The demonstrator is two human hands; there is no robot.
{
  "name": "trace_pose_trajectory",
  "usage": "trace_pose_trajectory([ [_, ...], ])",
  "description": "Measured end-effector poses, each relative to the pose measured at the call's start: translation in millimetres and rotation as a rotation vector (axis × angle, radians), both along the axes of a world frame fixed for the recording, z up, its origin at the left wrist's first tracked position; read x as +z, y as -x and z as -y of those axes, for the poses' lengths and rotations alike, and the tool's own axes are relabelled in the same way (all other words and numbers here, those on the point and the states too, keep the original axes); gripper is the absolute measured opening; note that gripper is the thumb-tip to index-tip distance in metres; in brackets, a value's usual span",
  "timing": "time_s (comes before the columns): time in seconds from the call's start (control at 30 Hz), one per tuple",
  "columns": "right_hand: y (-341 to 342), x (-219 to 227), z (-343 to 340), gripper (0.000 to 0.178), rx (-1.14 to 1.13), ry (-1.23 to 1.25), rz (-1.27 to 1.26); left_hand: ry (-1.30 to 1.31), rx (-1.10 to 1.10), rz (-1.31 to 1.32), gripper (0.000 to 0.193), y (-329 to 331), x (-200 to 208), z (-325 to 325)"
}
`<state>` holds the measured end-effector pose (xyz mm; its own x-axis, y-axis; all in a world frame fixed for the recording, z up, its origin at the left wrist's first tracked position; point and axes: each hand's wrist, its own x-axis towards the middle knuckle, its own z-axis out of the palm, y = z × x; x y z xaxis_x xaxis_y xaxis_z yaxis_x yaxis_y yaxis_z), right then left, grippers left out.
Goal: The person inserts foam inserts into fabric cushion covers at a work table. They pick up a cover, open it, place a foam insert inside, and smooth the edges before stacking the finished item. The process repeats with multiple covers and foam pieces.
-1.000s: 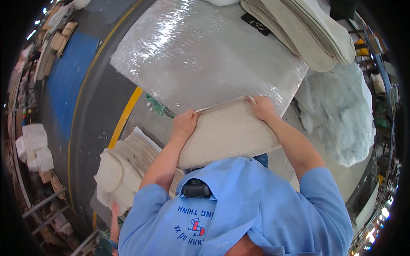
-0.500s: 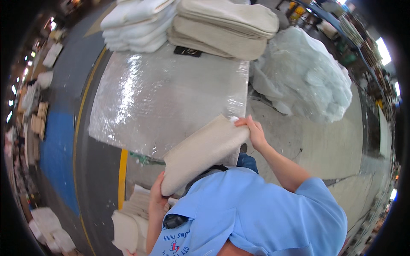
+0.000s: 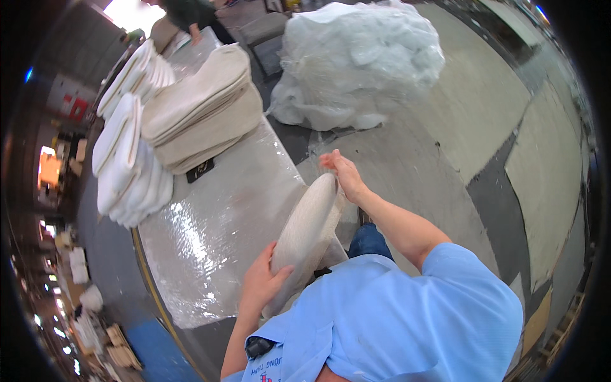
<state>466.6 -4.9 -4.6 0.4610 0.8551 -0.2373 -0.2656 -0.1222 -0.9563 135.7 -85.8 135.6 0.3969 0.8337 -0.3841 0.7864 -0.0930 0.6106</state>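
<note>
I wear a light-blue shirt with short sleeves, blue-and-red print on its front, and blue trousers.

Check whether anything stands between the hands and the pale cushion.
Nothing visible does. The left hand holds the cushion along its side, and the right hand is at its upper end, with no other object seen between; whether the right hand touches it is unclear.

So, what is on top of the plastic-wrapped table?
A beige stack, folded white pieces and a flat black item. Anything beneath them is covered; the held pad hides part of the table.
</note>
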Motion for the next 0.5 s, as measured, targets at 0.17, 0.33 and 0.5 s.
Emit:
trace_pose_trajectory([
  [0.17,7,-63,62,0.067,-0.372,0.537,-0.288,-0.166,-0.157,-0.135,0.080,-66,-5,-26],
  [0.33,51,-80,49,0.083,-0.472,0.579,-0.904,-0.164,-0.173,-0.304,0.075,-93,-4,-33],
  [0.5,53,-110,5,0.081,-0.623,0.903,-0.626,-0.211,-0.122,-0.270,0.072,-96,-17,-33],
])
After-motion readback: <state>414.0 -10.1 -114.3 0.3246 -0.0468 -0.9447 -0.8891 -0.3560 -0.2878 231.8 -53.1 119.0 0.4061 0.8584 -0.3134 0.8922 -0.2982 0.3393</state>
